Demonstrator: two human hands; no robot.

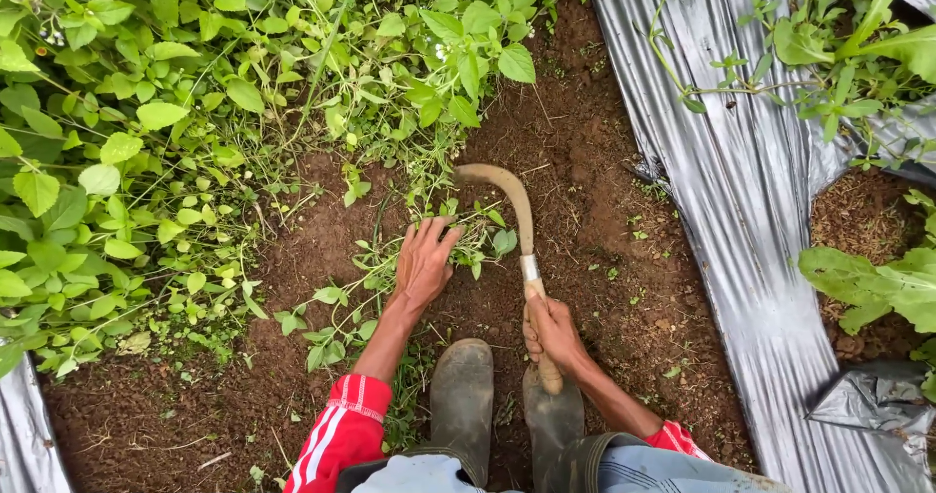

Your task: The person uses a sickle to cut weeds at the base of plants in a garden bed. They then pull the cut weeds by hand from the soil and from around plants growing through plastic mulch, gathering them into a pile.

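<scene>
The right hand [552, 329] is clenched around the pale wooden handle of a sickle [519, 222]; the handle end is seen just below the fist, over the right boot; the curved, rust-brown blade is carried up and to the left from the hand, its tip lying on the soil just below the weeds. The left hand [423, 262] is laid palm down, fingers spread and released, on a loose clump of small green weeds [458, 230], just left of the blade; whether any stems are pinched beneath it cannot be told. Red sleeves with white stripes [341, 433] are seen on both forearms; two dark rubber boots [463, 395] are planted on the bare brown soil [595, 210] between the hands. A dense bank of leafy green plants [127, 132] is noted to the left and above; silver plastic mulch sheeting [751, 220] is noted to the right, with broad-leaved plants [877, 283] growing through an opening in it.
</scene>
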